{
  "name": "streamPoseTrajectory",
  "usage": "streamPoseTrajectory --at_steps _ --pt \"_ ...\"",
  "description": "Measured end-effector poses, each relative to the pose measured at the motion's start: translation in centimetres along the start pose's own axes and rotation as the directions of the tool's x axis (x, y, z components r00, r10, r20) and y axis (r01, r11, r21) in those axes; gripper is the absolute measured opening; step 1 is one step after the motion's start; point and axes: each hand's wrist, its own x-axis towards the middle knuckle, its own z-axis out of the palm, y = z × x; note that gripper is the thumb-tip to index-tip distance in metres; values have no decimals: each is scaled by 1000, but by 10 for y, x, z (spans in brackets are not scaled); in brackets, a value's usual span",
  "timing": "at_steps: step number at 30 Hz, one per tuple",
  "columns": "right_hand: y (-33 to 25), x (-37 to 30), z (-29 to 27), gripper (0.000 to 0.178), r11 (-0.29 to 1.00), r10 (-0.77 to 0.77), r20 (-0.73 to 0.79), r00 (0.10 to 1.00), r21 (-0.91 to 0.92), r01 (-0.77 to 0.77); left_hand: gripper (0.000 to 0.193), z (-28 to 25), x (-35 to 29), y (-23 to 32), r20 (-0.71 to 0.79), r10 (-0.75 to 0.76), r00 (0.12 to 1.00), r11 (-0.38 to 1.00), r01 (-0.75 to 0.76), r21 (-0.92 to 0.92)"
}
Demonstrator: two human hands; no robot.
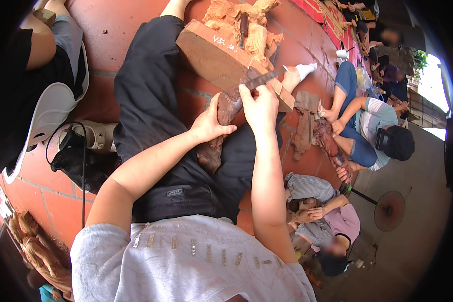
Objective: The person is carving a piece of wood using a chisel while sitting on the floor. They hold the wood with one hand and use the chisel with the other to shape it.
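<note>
A long dark brown carved wooden piece [229,104] slants across my lap, its lower end [210,157] resting against my dark trousers. My left hand [212,124] is closed around its middle, thumb toward the right. In my right hand [260,106] is a flat grey blade [267,78], pinched near its left end and lying against the top of the carving. The blade's free end points up and right. Just beyond my hands stands a thick pale wooden block [211,55] with white markings. My right fingers partly hide where blade and wood meet.
On the block lie orange-brown carved pieces [259,32] and a dark-handled tool [243,25]. At right, two people [382,121] [337,216] sit handling carvings. Another person with a white cap brim [53,116] is close at left. A black bag [78,161] and wooden figures [38,246] lie left.
</note>
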Motion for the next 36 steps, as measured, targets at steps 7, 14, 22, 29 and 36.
streamPoseTrajectory --at_steps 7,14,22,29,36 --pt "4 3 -5 18 911 204 89 975 346 -223 114 1 0 -1 -21 28 999 1000 -27 6" --pt "24 6 -17 18 832 211 245 946 463 -306 113 0 0 3 0 12 1000 1000 -12 -21" --pt "33 9 -15 19 637 168 331 929 682 -358 113 0 0 -2 -36 24 999 999 -25 -23" --pt "10 -22 -16 22 908 -122 42 992 409 94 113 0 0 0 -8 38 999 999 -38 -27" --pt "32 -20 3 22 837 36 7 999 546 -34 112 1 2 0 8 57 998 994 -56 -97"
